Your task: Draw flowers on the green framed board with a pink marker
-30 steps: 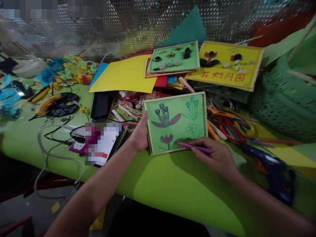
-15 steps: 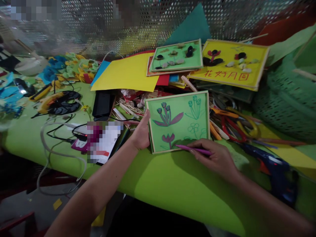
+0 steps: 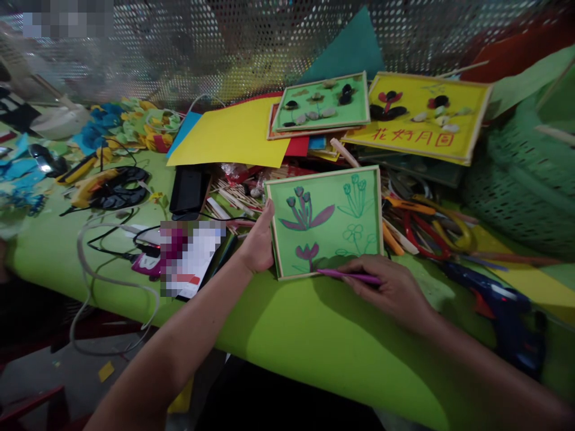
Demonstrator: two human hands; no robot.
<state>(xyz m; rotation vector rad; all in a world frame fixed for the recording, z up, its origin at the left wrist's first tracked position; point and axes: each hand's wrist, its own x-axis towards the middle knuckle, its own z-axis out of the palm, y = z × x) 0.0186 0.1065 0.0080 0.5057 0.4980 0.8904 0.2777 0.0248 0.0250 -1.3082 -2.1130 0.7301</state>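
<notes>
My left hand (image 3: 259, 244) grips the left edge of a wood-framed green picture (image 3: 330, 236), its thumb along the frame and the other fingers hidden behind. The picture leans up toward me and bears flower outlines; the two flowers on the left are partly coloured purple, those on the right only outlined in green. My right hand (image 3: 381, 284) is closed around a purple marker (image 3: 348, 276). The marker's tip touches or hovers just by the stem of the lower left flower; which of these, I cannot tell.
Behind lie a framed green pebble picture (image 3: 321, 103), a framed yellow one (image 3: 417, 117) and yellow paper (image 3: 229, 134). A blue glue gun (image 3: 503, 311), scissors (image 3: 424, 230) and a green basket (image 3: 521, 173) are at right. Cables and a phone (image 3: 195, 257) lie left.
The marker's tip has moved slightly down and left, toward the base of the lower left flower's stem. My left hand keeps its hold on the picture.
</notes>
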